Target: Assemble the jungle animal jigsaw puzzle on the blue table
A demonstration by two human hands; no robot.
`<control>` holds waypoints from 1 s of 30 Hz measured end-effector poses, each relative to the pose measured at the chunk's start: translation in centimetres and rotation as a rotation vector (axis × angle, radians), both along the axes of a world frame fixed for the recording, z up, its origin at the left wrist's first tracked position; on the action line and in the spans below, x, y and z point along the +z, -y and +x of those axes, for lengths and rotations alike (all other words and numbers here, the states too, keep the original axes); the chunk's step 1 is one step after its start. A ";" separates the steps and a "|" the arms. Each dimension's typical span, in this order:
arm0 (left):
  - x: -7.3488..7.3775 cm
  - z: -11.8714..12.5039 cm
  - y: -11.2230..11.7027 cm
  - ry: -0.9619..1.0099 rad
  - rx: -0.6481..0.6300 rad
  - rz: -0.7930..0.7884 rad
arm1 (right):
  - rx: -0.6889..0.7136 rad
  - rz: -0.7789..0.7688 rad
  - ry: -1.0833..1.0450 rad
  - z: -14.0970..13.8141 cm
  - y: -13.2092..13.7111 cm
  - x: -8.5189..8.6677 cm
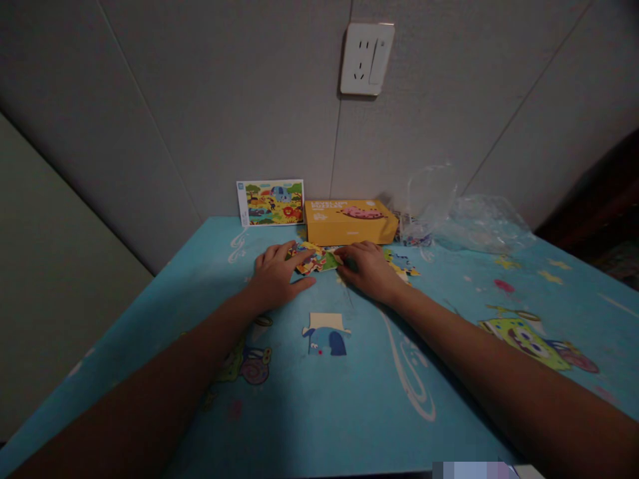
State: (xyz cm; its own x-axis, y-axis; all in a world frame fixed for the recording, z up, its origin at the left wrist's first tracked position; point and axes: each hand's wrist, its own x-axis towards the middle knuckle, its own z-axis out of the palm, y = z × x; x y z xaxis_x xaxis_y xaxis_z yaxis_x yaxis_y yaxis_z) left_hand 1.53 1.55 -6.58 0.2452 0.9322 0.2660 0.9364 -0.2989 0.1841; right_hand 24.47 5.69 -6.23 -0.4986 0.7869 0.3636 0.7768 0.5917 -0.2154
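Observation:
Both my hands rest on a blue cartoon-print table (349,406) around a small cluster of joined puzzle pieces (315,259). My left hand (274,276) lies mostly flat, its fingers stretched onto the left side of the cluster. On the cluster's right edge, my right hand (370,269) has its fingers curled and pressed down. More colourful pieces (402,263) peek out to the right of that hand. A separate blue and cream puzzle piece (326,334) lies nearer to me, between my forearms.
A yellow puzzle box (349,221) stands against the wall behind the pieces. A picture card (271,202) leans on the wall to its left. Clear plastic bags (464,216) lie at the back right. A wall socket (367,58) is above.

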 end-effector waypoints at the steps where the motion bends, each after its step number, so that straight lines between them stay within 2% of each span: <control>1: 0.0 0.0 0.0 -0.006 0.001 0.002 | 0.008 0.001 -0.004 0.0 0.0 0.0; 14: -0.4 -0.3 -0.3 0.005 0.025 0.005 | 0.045 -0.123 -0.226 0.2 1.3 1.1; 19: -0.1 0.0 -0.2 0.030 0.076 -0.019 | 0.032 -0.106 -0.305 0.7 1.3 1.3; 25: 0.5 0.5 0.1 -0.001 0.173 -0.067 | 0.054 0.002 -0.277 0.6 1.2 0.9; 30: 0.7 0.5 0.1 -0.034 0.236 -0.093 | 0.054 -0.020 -0.131 0.3 1.0 0.0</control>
State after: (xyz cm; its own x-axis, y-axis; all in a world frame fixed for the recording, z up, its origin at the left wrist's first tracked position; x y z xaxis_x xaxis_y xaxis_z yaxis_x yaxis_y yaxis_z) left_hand 2.05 1.49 -5.93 0.0252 0.9849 0.1713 0.9844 -0.0543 0.1676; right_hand 24.78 4.71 -6.20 -0.4898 0.7680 0.4127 0.7085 0.6265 -0.3250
